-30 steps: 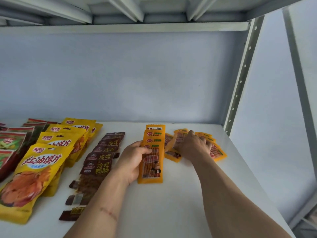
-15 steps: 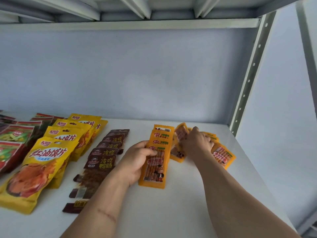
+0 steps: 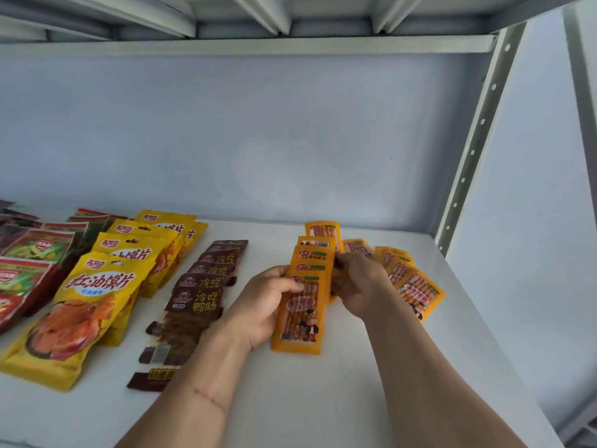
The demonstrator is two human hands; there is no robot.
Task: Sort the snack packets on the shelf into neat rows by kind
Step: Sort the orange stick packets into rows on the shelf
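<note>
A row of overlapping orange stick-snack packets [image 3: 300, 315] runs down the middle of the white shelf [image 3: 290, 399]. My left hand [image 3: 261, 305] holds the front packet of that row by its left edge, thumb on top. My right hand [image 3: 361, 282] grips another orange packet [image 3: 334, 276] just right of the row; my fingers hide most of it. More loose orange packets [image 3: 416, 292] lie fanned out to the right. Left of my hands lie a row of dark brown packets [image 3: 200, 295], a row of big yellow bags [image 3: 87, 305] and red-green bags [image 3: 22, 273].
The shelf's back wall [image 3: 258, 140] stands close behind the packets. A perforated metal upright [image 3: 478, 137] rises at the right rear corner. The upper shelf's ribbed underside [image 3: 258, 17] hangs overhead. Bare shelf surface lies in front of the orange row.
My right hand has lifted an orange packet out of the loose pile and carried it left and nearer, against the row. My left hand has stayed on the front packet.
</note>
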